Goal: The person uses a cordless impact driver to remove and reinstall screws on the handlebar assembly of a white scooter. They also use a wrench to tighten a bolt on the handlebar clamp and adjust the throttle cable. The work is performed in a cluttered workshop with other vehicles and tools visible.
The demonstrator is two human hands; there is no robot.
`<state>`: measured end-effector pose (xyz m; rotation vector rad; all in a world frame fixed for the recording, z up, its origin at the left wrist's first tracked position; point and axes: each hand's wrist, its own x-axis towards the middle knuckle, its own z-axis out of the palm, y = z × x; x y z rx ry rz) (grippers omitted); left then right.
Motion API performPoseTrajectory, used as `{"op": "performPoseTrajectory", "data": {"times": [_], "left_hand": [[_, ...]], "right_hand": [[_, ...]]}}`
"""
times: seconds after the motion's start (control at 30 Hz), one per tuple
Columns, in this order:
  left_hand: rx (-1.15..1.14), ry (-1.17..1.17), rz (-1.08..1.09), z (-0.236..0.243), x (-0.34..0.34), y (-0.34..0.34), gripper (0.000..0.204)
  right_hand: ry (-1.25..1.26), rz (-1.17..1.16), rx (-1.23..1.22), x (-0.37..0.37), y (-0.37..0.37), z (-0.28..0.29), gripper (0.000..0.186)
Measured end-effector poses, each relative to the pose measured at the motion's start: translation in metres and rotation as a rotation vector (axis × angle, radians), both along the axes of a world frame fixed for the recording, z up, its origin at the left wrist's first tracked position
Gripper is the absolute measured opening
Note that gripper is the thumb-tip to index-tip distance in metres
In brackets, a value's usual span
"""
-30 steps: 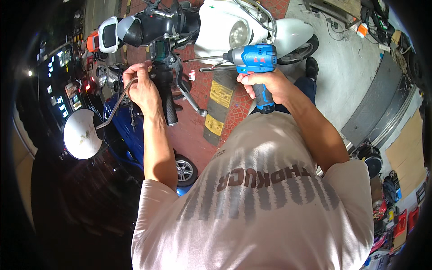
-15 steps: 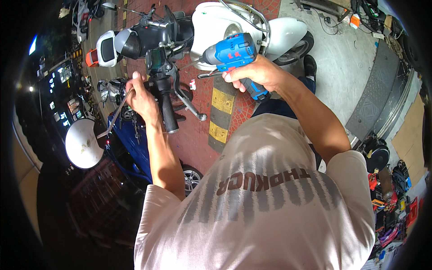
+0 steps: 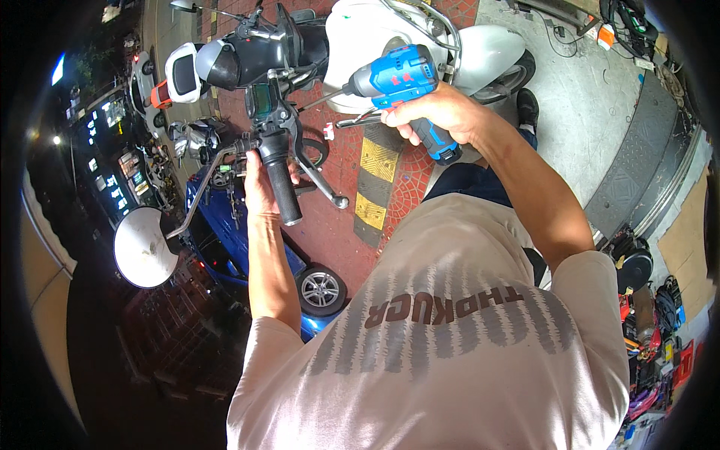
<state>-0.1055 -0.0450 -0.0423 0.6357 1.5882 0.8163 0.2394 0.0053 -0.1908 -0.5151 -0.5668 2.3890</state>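
My right hand (image 3: 442, 112) is closed round the handle of a blue cordless impact driver (image 3: 397, 75). Its long bit (image 3: 319, 100) points left, its tip by the handlebar's switch and lever cluster (image 3: 281, 112). Beneath the black handlebar grip (image 3: 282, 180), my left hand (image 3: 260, 191) is wrapped from below, with fingertips showing on its right side; most fingers are hidden. A brake lever (image 3: 322, 187) runs beside the grip. The round mirror (image 3: 145, 247) hangs at left on its bent metal stem (image 3: 202, 184), which reaches the handlebar close to my left hand.
The white scooter body (image 3: 367, 30) and front wheel (image 3: 510, 79) stand ahead. A yellow-black ramp strip (image 3: 376, 165) lies on red paving. A blue car (image 3: 232, 225) is at left. Tools and parts (image 3: 652, 352) lie in a heap at right, near a grey metal ramp (image 3: 626, 150).
My left hand has left the mirror stem and moved down and right, under the handlebar grip. The impact driver shifts slightly with the view, still in my right hand.
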Motion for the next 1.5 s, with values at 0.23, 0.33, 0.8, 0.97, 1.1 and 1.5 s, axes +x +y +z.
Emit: {"op": "performPoseTrajectory", "data": {"times": [0.23,0.33,0.8,0.97,1.1,1.5], "left_hand": [[0.073,-0.437,0.241,-0.029,-0.003,0.006,0.083],[0.044,-0.521,0.228,-0.034,-0.003,0.011,0.08],[-0.036,-0.432,0.136,-0.025,0.011,0.019,0.077],[-0.019,-0.374,0.148,-0.016,0.032,0.016,0.081],[-0.042,-0.34,0.216,-0.017,0.027,0.015,0.084],[0.052,-0.343,0.059,-0.023,0.019,0.0,0.102]], "right_hand": [[0.043,-0.013,-0.069,-0.001,-0.033,0.003,0.024],[0.058,-0.124,-0.043,-0.009,-0.043,0.012,0.024],[0.057,-0.184,0.055,-0.025,-0.047,0.012,0.024],[0.047,-0.136,0.035,-0.011,-0.038,0.023,0.022],[0.037,-0.121,-0.008,-0.012,-0.035,0.018,0.021],[0.137,-0.099,-0.091,-0.022,-0.047,0.0,0.022]]}}
